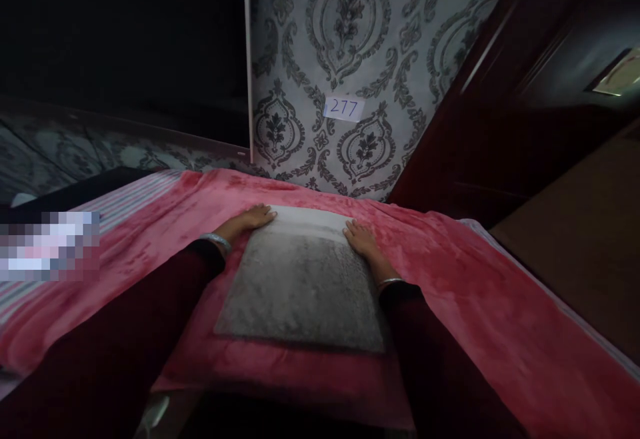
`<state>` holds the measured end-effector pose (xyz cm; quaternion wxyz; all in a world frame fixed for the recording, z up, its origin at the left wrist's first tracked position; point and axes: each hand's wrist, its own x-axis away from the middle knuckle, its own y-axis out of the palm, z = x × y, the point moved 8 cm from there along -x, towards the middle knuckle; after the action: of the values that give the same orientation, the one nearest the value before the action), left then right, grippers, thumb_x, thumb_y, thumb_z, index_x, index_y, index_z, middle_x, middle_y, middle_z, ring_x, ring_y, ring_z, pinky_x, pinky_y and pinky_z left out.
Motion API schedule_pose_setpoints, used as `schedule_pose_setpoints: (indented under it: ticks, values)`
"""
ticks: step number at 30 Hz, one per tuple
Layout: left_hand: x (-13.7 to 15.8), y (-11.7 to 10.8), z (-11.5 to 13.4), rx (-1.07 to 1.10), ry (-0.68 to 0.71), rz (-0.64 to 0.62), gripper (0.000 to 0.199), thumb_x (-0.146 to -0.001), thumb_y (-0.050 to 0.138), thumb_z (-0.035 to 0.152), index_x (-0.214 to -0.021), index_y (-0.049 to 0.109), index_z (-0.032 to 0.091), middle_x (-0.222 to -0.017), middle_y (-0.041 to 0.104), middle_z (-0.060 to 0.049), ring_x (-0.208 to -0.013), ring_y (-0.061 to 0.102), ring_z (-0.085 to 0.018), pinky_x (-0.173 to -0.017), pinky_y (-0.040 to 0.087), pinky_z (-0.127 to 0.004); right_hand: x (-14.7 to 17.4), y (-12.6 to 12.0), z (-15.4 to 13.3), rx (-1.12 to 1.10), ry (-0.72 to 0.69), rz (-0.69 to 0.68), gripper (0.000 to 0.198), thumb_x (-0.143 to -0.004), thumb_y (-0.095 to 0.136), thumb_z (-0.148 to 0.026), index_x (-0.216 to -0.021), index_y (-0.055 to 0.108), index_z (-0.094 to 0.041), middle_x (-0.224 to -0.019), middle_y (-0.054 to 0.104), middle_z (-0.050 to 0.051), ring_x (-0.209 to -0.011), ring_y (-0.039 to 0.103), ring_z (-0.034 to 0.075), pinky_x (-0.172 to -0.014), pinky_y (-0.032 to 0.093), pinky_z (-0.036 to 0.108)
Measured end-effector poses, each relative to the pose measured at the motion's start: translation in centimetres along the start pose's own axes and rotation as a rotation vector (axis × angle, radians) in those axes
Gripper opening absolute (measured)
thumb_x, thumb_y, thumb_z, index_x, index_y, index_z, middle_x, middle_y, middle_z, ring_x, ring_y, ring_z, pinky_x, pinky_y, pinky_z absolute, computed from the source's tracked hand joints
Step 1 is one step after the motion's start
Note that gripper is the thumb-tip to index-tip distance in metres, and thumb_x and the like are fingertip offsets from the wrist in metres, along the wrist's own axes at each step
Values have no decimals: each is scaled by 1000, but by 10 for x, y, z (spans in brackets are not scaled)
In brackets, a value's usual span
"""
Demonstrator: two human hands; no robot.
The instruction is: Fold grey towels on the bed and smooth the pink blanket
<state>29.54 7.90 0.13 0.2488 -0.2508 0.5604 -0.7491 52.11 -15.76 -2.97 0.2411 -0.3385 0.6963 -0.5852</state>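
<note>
A grey plush mat (305, 292) lies on a pink blanket, with a pale strip (310, 220) folded over along its far edge. My left hand (256, 216) rests on the left end of this strip, fingers stretched out toward the right. At the strip's right end, my right hand (359, 236) lies with its fingers extended and slightly apart on the corner. Both palms face down, and the undersides of the fingers are hidden. Each wrist wears a bracelet below a dark red sleeve.
The pink blanket (460, 279) covers the surface around the mat. Behind it stand a patterned wall (345, 39) with a paper label (345, 108) reading 277 and a large dark screen (125, 46). Dark red wood panelling (480, 132) rises at the right. A blurred-out object lies at left.
</note>
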Motion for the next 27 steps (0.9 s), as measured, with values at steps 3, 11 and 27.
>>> schedule_pose_setpoints:
  ticks: [3,11,27]
  values:
    - [28,3,29,-23,84,30,69,-101,30,56,-155,43,17,-167,29,-18,-156,23,-36,-121,25,-61,20,-5,-12,3,25,7,62,-106,21,-50,-158,41,-24,-168,32,10,-155,25,35,-122,19,64]
    - [98,58,115,-131,546,65,65,-102,35,57,-161,34,28,-171,22,-11,-158,17,-33,-125,15,-58,105,13,-67,55,-236,132,61,-106,27,-53,-162,31,-31,-170,25,7,-156,23,32,-121,24,61]
    - [124,47,25,-45,314,117,66,-101,38,46,-160,34,17,-171,24,-12,-156,22,-33,-125,20,-50,160,32,34,-228,-51,146,67,-102,38,-47,-161,35,-17,-168,30,12,-156,23,29,-124,24,49]
